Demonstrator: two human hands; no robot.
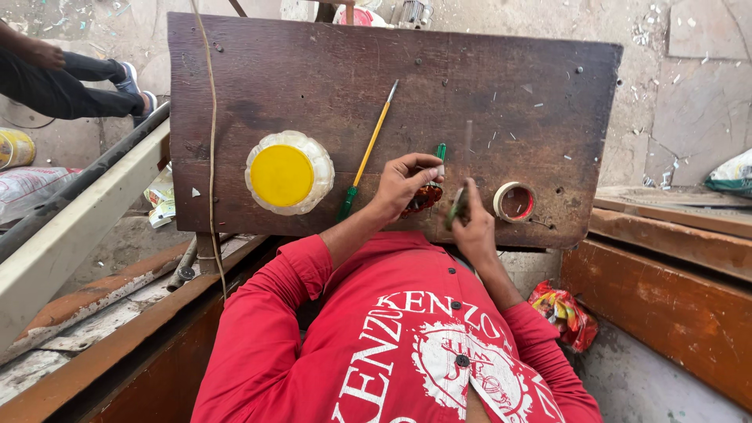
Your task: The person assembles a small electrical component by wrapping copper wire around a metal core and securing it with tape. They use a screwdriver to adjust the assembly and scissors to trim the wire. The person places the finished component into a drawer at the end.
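On the dark wooden bench, the left hand gripped a small reddish coil near the front edge. The right hand clasped a green tool beside it. A yellow-lidded jar, yellow brush and tape roll lay around.

left hand curled, right hand pinching

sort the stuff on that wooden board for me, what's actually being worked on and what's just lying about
In hand:
left hand on a small reddish-brown wound part
right hand holding a thin green tool

Lying about:
jar with yellow lid
yellow-handled tool with green tip
roll of tape
cord across the board
colourful wrapper on the floor
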